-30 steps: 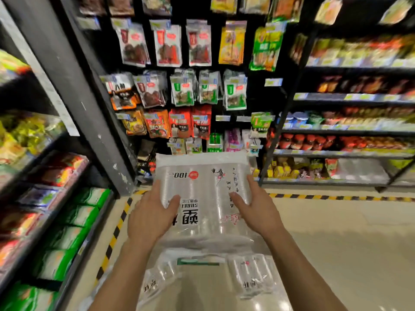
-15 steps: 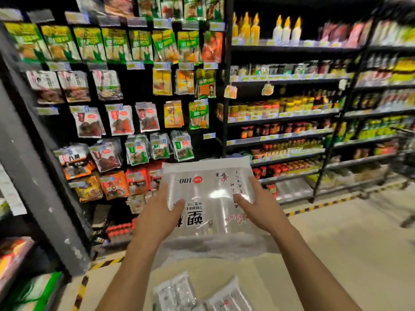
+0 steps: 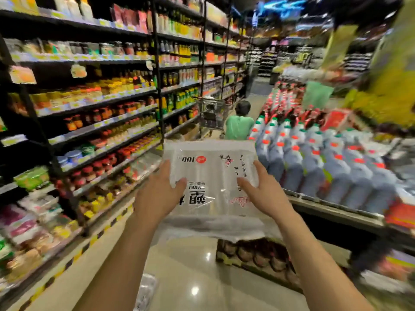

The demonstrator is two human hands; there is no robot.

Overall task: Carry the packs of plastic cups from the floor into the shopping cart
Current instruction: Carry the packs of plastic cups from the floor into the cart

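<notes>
Left hand (image 3: 157,198) and right hand (image 3: 266,194) holding a clear pack of cups (image 3: 211,176), shopping cart (image 3: 212,115) down the aisle

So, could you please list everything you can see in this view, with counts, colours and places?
pack of plastic cups: one, clear with red and black print, held up at centre
second pack: one, clear, on the floor at the bottom edge, partly seen
shopping cart: one, grey metal, far ahead
person: one, green top, crouched by the shopping cart, back to the camera
shelves: black, along the left, stocked with jars and bottles too blurred to count
bottles: many, blue-grey with red or green caps, display on the right
left hand: grips the pack's left edge, thumb on top
right hand: grips its right edge, thumb on top
</notes>
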